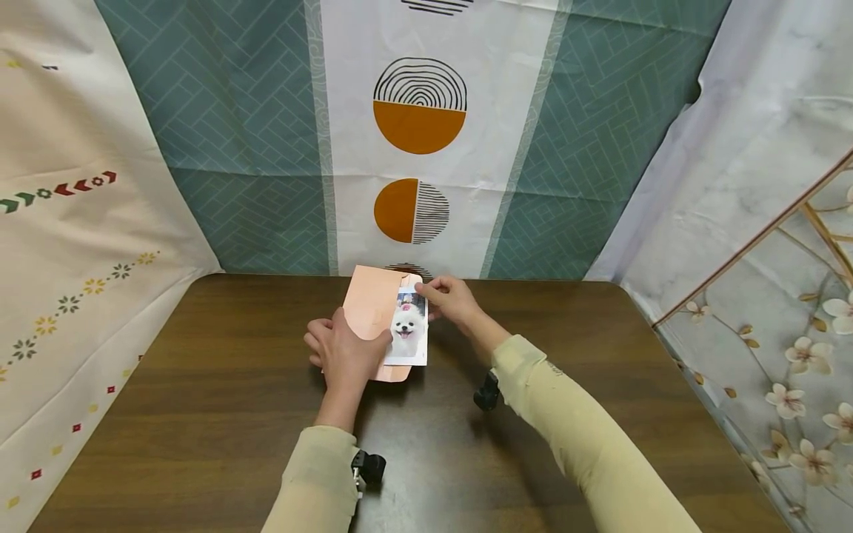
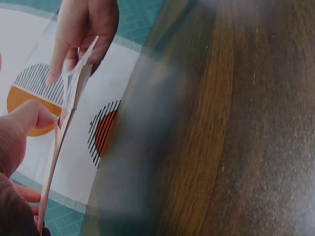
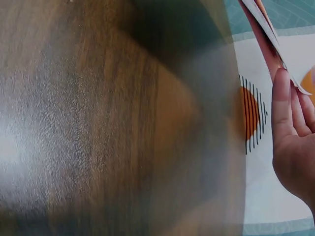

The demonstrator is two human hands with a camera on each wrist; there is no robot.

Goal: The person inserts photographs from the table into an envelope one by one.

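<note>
A peach envelope (image 1: 370, 296) is held up above the far part of the table, its open side facing right. Partly inside it sits a photo (image 1: 406, 344) of a white fluffy dog with a white border; its left part is hidden by the envelope. My left hand (image 1: 346, 352) grips the envelope from the left, thumb across the front near the photo's edge, fingers behind. With thumb and fingers, my right hand (image 1: 455, 302) pinches the photo at its upper right edge. The left wrist view shows the envelope (image 2: 51, 169) almost edge-on, with the photo sticking out of its opening.
A dark brown wooden table (image 1: 220, 414) lies beneath both hands. Behind it hangs a green and white patterned cloth (image 1: 266, 148). A cream cloth (image 1: 80, 244) is on the left and a flowered one (image 1: 753, 318) on the right.
</note>
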